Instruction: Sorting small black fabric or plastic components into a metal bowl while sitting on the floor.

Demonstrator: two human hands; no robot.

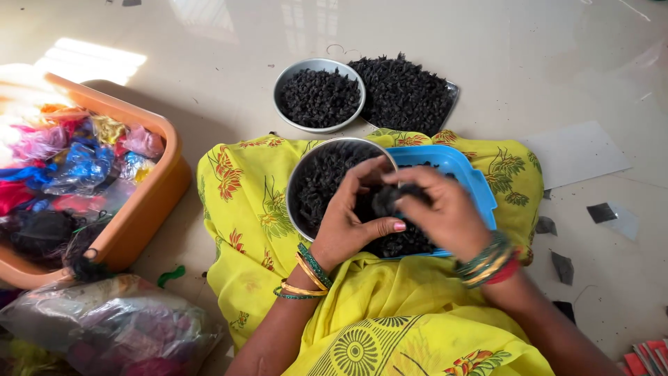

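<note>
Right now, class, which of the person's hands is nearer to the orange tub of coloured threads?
Left. The left hand sits over the lap bowl, on the side toward the orange tub; the right hand is farther away, over the blue tray.

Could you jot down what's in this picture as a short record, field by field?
Left hand: pinching a small black tuft, over a metal bowl on the lap
Right hand: gripping the same tuft
Blue tray: on the lap, holds black pieces
Far metal bowl: on the floor, full of black pieces
Dark pile: beside it
Orange tub: coloured threads
</note>
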